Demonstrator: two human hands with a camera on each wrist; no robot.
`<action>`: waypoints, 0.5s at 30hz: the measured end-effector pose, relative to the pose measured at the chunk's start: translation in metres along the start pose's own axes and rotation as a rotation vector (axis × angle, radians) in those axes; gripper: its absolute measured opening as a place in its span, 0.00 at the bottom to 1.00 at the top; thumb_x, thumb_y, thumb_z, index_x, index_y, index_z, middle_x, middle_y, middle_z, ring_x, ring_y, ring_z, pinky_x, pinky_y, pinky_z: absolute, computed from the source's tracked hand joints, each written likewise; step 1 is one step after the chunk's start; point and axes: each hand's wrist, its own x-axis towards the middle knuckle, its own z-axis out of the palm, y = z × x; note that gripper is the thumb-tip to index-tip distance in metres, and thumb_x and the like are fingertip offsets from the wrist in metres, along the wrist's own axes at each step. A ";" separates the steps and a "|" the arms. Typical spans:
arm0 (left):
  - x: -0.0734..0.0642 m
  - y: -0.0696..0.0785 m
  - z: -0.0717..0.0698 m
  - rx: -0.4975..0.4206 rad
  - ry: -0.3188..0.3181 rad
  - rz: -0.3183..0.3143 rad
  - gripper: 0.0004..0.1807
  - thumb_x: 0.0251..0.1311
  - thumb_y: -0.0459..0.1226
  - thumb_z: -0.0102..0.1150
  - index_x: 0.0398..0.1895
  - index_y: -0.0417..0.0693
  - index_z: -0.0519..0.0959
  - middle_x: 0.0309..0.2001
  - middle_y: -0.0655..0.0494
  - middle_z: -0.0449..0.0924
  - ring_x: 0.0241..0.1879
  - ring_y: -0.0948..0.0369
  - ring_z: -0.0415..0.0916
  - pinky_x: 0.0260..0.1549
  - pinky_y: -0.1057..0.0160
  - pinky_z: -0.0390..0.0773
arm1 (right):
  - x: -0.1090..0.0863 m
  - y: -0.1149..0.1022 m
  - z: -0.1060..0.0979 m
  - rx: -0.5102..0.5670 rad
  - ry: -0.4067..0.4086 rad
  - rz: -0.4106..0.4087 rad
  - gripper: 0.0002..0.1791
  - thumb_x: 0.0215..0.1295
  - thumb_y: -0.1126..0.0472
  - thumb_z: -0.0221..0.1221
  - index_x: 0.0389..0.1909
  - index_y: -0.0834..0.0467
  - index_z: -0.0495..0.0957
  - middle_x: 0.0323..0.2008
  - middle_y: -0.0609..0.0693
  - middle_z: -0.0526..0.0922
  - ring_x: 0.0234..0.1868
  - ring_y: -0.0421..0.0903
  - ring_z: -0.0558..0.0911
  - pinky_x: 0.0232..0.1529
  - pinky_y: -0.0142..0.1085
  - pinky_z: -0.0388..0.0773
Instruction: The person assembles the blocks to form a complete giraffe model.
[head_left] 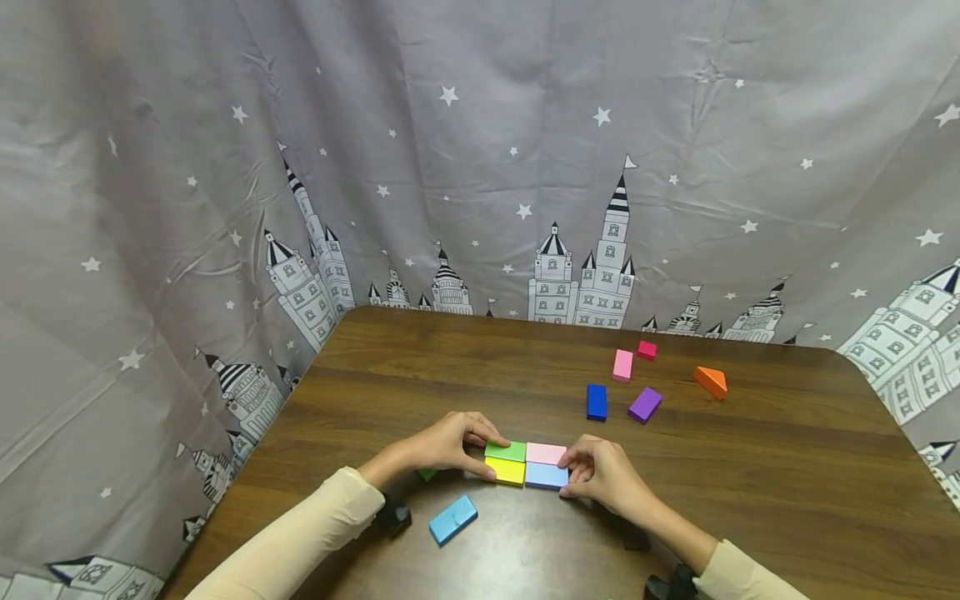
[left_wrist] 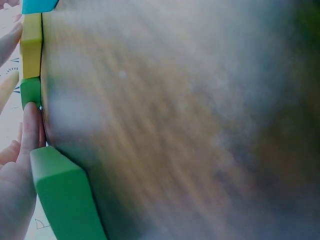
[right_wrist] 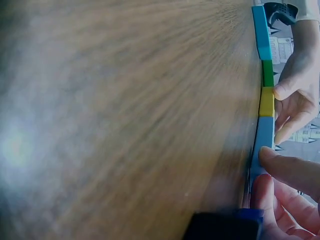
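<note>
Four flat blocks form a two-by-two rectangle: light green [head_left: 506, 451] and pink [head_left: 547, 453] behind, yellow [head_left: 505, 471] and light blue [head_left: 547, 476] in front. At its left end my left hand [head_left: 450, 443] grips the light green and yellow pair, a fingertip at the green and the thumb at the yellow. Opposite, my right hand [head_left: 603, 473] pinches the light blue block's right end, another finger beside the pink one. Partly hidden below my left hand lies another green block [left_wrist: 62, 195]. A bright blue block [head_left: 453, 519] rests in front of the rectangle.
Behind and to the right lie a dark blue block [head_left: 596, 402], a purple block [head_left: 645, 405], a second pink block [head_left: 622, 365], a small red block [head_left: 647, 350] and an orange triangular block [head_left: 711, 382]. A grey curtain [head_left: 480, 150] hangs past the wooden table's [head_left: 787, 467] far edge.
</note>
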 end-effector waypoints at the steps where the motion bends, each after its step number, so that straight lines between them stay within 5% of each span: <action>1: 0.000 0.000 0.000 -0.002 0.001 0.001 0.26 0.50 0.37 0.78 0.54 0.41 0.84 0.50 0.52 0.78 0.51 0.58 0.76 0.52 0.66 0.77 | 0.000 0.000 0.000 0.000 0.002 -0.001 0.15 0.41 0.73 0.77 0.31 0.64 0.83 0.30 0.50 0.79 0.28 0.39 0.79 0.27 0.30 0.78; 15: 0.000 -0.002 0.000 -0.002 -0.001 0.002 0.26 0.50 0.37 0.78 0.54 0.42 0.84 0.50 0.52 0.78 0.51 0.57 0.76 0.52 0.66 0.77 | 0.004 0.000 -0.002 -0.003 0.054 -0.002 0.16 0.45 0.66 0.78 0.32 0.65 0.82 0.29 0.51 0.81 0.27 0.39 0.78 0.27 0.29 0.78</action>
